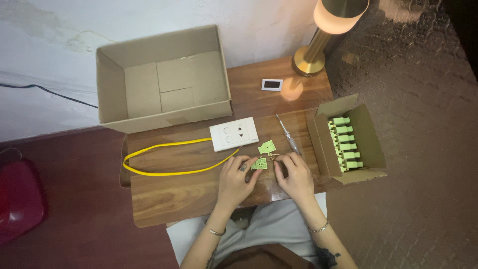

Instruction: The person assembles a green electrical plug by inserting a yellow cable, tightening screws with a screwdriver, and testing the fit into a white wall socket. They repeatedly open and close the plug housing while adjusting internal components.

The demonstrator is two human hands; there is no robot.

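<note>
Both hands meet over the near middle of the wooden table (164,199). The left hand (234,178) rests with its fingers (247,167) curled and closed lightly on a small light-green connector piece (259,164), pinching it at its left edge. The right hand (295,175) sits just at three o'clock of that piece, its fingers (283,160) bent inward and touching something tiny at the piece's right side; what exactly they grip is too small to tell. Each wrist wears a thin bracelet.

A second light-green piece (267,147) lies flat on the table at about twelve o'clock from the held one, just apart from it. At two o'clock from the hands a slim screwdriver (288,133) lies at a slant, its tip pointing away from the person. A white wall socket plate (234,134) lies at eleven o'clock of the hands, and a yellow cable (164,159) loops out from it toward nine o'clock and curves back toward the left hand.

At three o'clock stands a small open carton (371,144) holding a row of light-green connectors (343,142). A large empty cardboard box (164,79) sits at the table's far left, at eleven o'clock. Farther back, at one o'clock, a small white-framed display (272,84) lies near the brass base of a lit lamp (318,45).
</note>
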